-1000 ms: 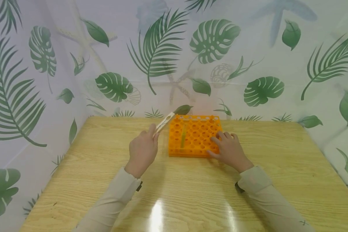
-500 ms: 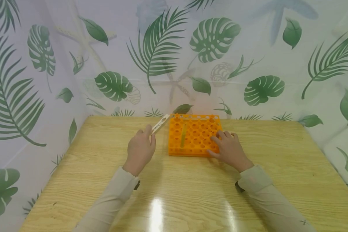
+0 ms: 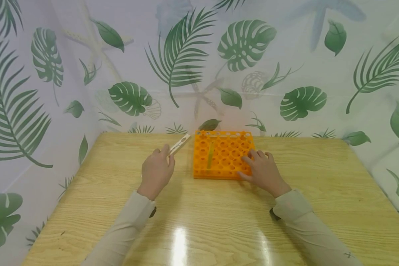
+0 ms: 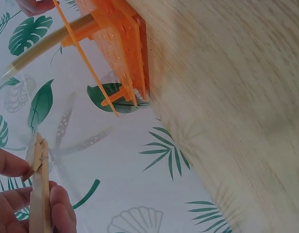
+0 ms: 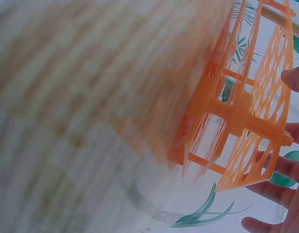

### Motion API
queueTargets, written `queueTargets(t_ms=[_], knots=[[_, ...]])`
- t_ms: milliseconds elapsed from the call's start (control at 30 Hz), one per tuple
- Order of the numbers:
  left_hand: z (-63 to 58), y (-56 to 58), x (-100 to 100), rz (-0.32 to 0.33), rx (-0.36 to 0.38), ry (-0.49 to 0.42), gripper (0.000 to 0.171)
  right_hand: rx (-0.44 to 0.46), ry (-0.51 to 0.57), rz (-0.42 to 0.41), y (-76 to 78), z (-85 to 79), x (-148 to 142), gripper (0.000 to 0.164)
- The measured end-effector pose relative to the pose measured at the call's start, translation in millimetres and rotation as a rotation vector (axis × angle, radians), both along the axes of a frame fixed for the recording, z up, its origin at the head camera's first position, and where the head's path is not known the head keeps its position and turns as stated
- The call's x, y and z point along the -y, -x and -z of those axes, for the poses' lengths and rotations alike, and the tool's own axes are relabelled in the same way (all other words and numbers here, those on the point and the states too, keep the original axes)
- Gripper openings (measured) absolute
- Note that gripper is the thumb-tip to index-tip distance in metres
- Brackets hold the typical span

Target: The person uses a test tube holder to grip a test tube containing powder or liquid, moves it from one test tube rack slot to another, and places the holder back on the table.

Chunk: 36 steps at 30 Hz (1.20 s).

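In the head view my left hand (image 3: 156,170) pinches a wooden test tube clamp (image 3: 179,144), which points up and right, apart from the rack. The left wrist view shows the clamp (image 4: 40,184) between thumb and fingers, with no tube in its visible end. An orange test tube rack (image 3: 224,173) stands on the table to the right of the clamp. A test tube (image 4: 52,41) with yellowish contents stands in the rack's left part. My right hand (image 3: 264,171) holds the rack's right front corner, thumb at the front edge and fingers over the top plate (image 5: 273,92).
The wooden table (image 3: 219,221) reaches back to a white cloth wall (image 3: 199,74) printed with green leaves. The rack sits close to that back edge. Glare marks the table's front.
My left hand has drawn the clamp left and slightly toward me, away from the rack's upper left corner. The right hand and the rack have stayed in place.
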<state>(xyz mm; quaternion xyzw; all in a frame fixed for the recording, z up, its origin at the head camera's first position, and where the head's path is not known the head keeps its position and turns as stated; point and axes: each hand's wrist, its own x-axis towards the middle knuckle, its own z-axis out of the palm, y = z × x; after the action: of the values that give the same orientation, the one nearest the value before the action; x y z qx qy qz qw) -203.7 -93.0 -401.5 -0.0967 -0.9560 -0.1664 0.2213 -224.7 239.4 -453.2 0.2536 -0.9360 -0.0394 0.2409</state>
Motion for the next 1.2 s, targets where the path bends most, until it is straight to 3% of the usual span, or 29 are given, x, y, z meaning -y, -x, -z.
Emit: queueTargets(t_ms=[600, 933, 1200], knots=[[9.0, 4.7, 22.1, -0.064, 0.063, 0.051, 0.025, -0.012, 0.01, -0.017, -1.5, -2.4, 1.9, 0.048], [8.0, 3.5, 38.0, -0.098, 0.124, 0.066, 0.025, -0.02, 0.026, -0.022, -0.7, 0.4, 0.5, 0.048], [16.3, 7.9, 48.8, -0.061, 0.121, 0.093, 0.019, -0.018, 0.022, -0.021, -0.9, 0.3, 0.3, 0.048]])
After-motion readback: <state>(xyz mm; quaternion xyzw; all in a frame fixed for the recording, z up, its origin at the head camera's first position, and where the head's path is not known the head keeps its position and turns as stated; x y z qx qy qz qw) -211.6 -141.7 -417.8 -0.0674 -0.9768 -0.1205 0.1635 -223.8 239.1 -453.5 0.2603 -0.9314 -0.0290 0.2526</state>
